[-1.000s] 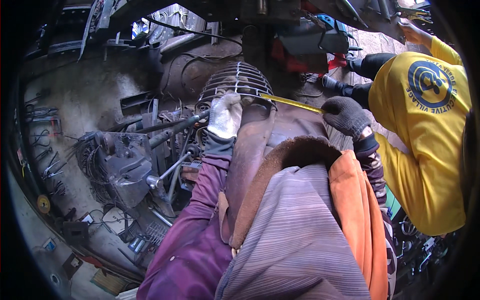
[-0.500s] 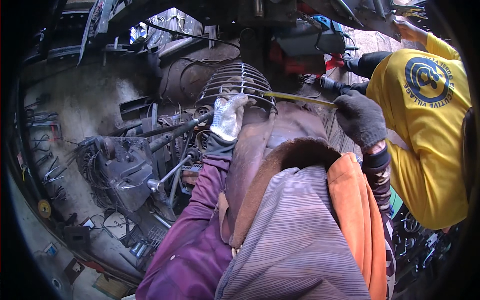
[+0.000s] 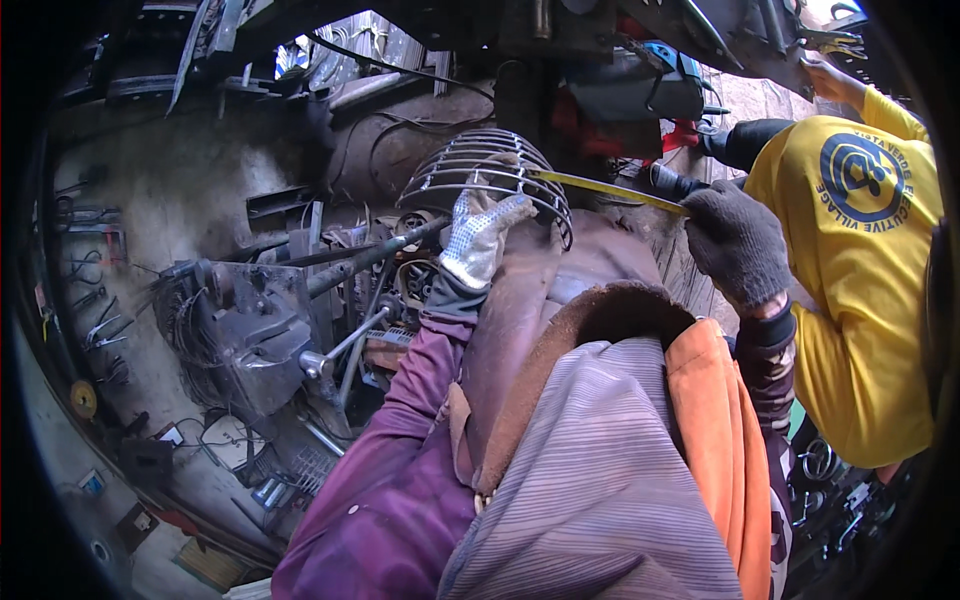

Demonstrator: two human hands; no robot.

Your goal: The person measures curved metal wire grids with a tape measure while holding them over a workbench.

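A domed cage of curved metal bars (image 3: 478,170) is in front of me, above my brown leather apron (image 3: 520,285). My left hand (image 3: 478,235), in a whitish glove with blue dots, is closed on the cage's near edge, with some fingers hidden among the bars. A yellow tape measure blade (image 3: 610,189) stretches from the cage's right part to my right hand (image 3: 738,240). That hand, in a dark grey knit glove, is closed around the tape's right end; any case is hidden inside the fist.
A person in a yellow shirt (image 3: 850,270) crouches close on my right, one hand (image 3: 832,80) near a metal clamp (image 3: 835,43). A bench vise (image 3: 262,335) stands at left. Behind it, tools (image 3: 100,325) lie on the floor. A grey-and-blue machine (image 3: 640,85) sits ahead.
The cage has tilted, its right end now hanging lower. The tape blade slants more steeply down to the right. Both hands keep their hold.
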